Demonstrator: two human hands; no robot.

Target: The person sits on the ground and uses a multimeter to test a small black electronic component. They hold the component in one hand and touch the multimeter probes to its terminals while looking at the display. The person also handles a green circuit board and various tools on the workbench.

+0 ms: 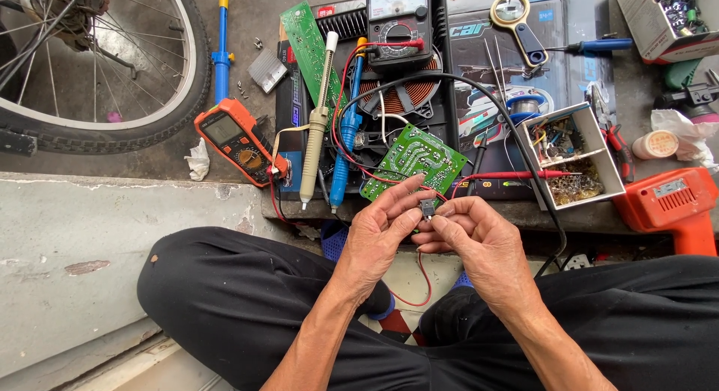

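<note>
Left hand point(378, 230) and right hand point(479, 237) meet above the lap; fingers point(438, 220) of both pinch one small black component point(428, 207), just below the green circuit board point(414, 162) on the worktop point(599, 215).

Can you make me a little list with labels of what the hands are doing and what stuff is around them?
left hand: pinches the small black part from the left
right hand: pinches the same part from the right
just behind: green circuit board with red wires
left of board: soldering iron, orange multimeter
right: tray of small parts, orange drill
far left: bicycle wheel
</note>
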